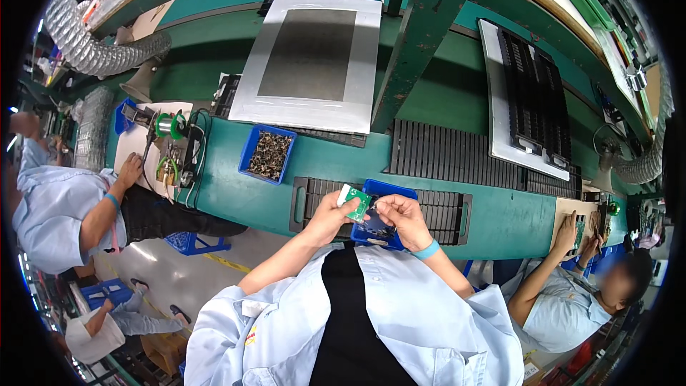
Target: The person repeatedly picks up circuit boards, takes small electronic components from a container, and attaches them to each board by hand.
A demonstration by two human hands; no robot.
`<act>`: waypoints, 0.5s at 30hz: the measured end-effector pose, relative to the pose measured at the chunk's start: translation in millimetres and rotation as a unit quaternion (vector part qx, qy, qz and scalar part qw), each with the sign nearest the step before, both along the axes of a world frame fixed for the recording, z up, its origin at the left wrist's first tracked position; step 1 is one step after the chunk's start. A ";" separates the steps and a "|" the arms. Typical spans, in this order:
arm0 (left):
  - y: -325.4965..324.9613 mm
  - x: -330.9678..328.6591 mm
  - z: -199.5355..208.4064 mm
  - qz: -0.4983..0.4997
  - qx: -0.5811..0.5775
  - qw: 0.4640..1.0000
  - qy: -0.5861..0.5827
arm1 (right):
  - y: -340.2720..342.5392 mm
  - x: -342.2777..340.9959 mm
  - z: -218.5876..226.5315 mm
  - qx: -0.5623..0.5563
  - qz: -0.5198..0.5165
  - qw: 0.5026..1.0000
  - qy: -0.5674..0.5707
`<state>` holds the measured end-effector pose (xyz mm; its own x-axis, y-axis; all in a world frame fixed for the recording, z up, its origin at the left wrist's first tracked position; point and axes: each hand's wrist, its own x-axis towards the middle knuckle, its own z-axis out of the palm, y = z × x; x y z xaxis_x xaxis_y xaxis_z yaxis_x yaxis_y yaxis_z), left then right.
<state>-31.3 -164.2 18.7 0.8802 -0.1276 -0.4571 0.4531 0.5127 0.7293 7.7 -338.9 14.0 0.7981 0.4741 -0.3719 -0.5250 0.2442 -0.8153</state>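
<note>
Near the front edge of the bench, my left hand (pixel 325 219) grips a small green circuit board (pixel 356 207) with a white strip along its left side. My right hand (pixel 404 220) is just right of the board, thumb and fingertips pinched together. Whatever sits in that pinch is too small to make out. Below both hands is a blue bin (pixel 400 191) with small dark parts in it, partly hidden by my hands. A black slotted rack (pixel 443 216) lies flat on the bench behind and beside the bin.
Left of my hands stands another blue bin (pixel 246 149) heaped with small brownish metal parts. A green steel post (pixel 411 50) rises behind the bench. Co-workers sit at both sides; the left one's hand (pixel 131 170) is by a green wire spool (pixel 170 126). Black racks (pixel 457 154) lie behind.
</note>
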 end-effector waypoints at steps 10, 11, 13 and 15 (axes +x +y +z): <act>-10.7 3.6 18.3 0.069 -0.100 0.992 -0.016 | 16.5 -9.7 8.1 -0.023 -0.070 0.994 -0.085; -11.5 3.6 18.0 0.069 -0.099 0.993 -0.016 | 17.2 -10.1 7.9 -0.023 -0.071 0.994 -0.085; -13.6 2.9 16.4 0.077 -0.064 0.995 -0.028 | 18.3 -10.8 7.4 -0.052 -0.070 0.990 -0.115; -14.9 2.3 14.1 0.085 -0.029 0.995 -0.040 | 18.6 -11.0 6.4 -0.082 -0.069 0.984 -0.144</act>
